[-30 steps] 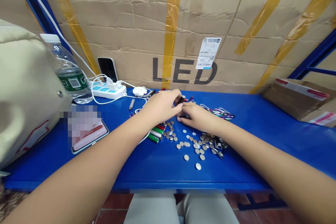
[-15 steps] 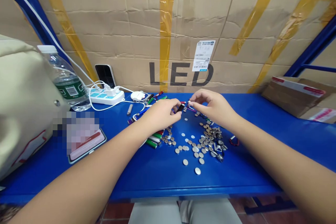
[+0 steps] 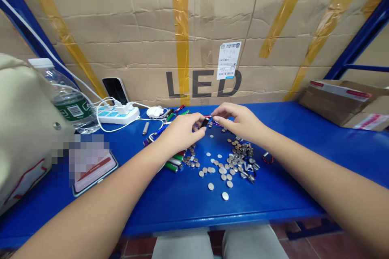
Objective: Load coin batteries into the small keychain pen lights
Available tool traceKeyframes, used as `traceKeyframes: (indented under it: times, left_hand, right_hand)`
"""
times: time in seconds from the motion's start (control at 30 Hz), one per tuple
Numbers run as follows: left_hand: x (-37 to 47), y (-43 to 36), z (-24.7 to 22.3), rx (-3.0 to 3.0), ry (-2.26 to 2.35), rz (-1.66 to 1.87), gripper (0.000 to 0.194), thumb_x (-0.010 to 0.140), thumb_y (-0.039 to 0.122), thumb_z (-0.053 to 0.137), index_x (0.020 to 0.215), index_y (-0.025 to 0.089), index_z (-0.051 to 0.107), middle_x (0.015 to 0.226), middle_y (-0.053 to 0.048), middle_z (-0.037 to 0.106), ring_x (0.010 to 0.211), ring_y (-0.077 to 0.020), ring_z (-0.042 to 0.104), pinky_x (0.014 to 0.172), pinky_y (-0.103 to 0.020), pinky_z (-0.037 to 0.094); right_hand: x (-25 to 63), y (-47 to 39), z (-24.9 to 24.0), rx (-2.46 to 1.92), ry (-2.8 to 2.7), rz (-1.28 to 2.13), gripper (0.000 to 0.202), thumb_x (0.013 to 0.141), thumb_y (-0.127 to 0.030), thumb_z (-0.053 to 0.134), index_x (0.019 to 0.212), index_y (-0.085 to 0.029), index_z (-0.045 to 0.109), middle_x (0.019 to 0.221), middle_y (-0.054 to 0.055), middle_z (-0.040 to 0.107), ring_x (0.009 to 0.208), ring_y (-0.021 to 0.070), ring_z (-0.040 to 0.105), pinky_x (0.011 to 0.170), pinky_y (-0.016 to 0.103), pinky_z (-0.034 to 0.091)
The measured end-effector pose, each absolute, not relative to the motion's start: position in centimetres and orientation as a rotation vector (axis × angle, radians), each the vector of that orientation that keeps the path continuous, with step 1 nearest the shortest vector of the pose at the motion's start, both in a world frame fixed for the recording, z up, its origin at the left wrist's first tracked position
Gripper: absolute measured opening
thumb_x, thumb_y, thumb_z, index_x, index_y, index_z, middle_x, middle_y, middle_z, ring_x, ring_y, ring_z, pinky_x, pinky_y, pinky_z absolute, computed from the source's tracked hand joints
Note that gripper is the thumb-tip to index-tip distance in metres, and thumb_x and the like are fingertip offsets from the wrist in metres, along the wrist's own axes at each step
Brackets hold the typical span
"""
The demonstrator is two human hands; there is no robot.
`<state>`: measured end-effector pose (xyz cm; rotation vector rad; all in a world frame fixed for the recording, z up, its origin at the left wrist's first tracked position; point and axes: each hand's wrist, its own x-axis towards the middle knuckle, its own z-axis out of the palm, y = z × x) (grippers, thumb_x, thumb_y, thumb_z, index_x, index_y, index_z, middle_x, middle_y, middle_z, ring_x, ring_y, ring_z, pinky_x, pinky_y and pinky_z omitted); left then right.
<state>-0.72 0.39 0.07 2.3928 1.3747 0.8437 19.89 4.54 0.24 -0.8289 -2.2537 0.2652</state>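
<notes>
Left hand: the left hand (image 3: pixel 179 131) is closed in a pinch on a small black cylinder (image 3: pixel 205 122), probably a pen-light body, held just above the blue table (image 3: pixel 304 162) near its back edge.
Right hand: the right hand (image 3: pixel 240 123) has thumb and forefinger pressed together right at the open end of the black cylinder; what sits between them is too small to name (a button cell would fit the scene, but that is a guess).
Step in hand: it looks like fitting a small part into the cylinder's end.
Doing it well: hold the cylinder steady with its open end towards the right fingertips, bring the part in square rather than tilted, and work low over the table so a dropped piece lands among the button cells (image 3: pixel 226 168).
Supplies: the button cells lie loose below the hands; coloured pen-lights (image 3: pixel 174 162) lie under the left wrist, and small metal caps (image 3: pixel 249 166) sit just right of the cells.
Hidden: the left fingers cover most of the cylinder, so its length and end cannot be made out.
Cut off: a beige bag (image 3: pixel 21 129) runs off the left edge.
Hard to read: a blurred patch (image 3: pixel 80 151) covers part of a flat item left of the arm.
</notes>
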Motion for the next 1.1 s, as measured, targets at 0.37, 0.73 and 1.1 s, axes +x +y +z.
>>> traceKeyframes:
  times: [0.37, 0.73, 1.1]
  left_hand:
    - [-0.7, 0.3, 0.1, 2.48, 1.413, 0.789, 0.024, 0.082, 0.03, 0.053, 0.102, 0.021, 0.062, 0.094, -0.004, 0.069, 0.085, -0.0187, 0.063, 0.079, -0.033, 0.05]
    - [-0.8, 0.8, -0.2, 2.507, 1.414, 0.738, 0.027, 0.081, 0.03, 0.053, 0.105, 0.021, 0.062, 0.095, -0.005, 0.069, 0.086, -0.0199, 0.063, 0.079, -0.033, 0.05]
    - [-0.6, 0.8, -0.2, 2.514, 1.411, 0.739, 0.026, 0.082, 0.029, 0.053, 0.105, 0.02, 0.063, 0.095, -0.004, 0.069, 0.085, -0.0188, 0.063, 0.079, -0.033, 0.05]
  right_hand:
    - [20.6, 7.8, -2.9, -0.874, -2.654, -0.101, 0.023, 0.088, -0.026, 0.054, 0.102, -0.023, 0.072, 0.099, 0.009, 0.062, 0.095, 0.0222, 0.056, 0.086, 0.039, 0.045]
    - [19.4, 6.8, -2.5, -0.95, -2.608, -0.123, 0.023, 0.087, -0.033, 0.055, 0.1, -0.022, 0.071, 0.107, 0.011, 0.06, 0.102, 0.0265, 0.054, 0.087, 0.043, 0.044]
    - [19.7, 7.0, -2.8, -0.988, -2.575, 0.052, 0.017, 0.083, -0.027, 0.058, 0.093, -0.021, 0.071, 0.112, 0.009, 0.06, 0.107, 0.0263, 0.053, 0.092, 0.045, 0.044]
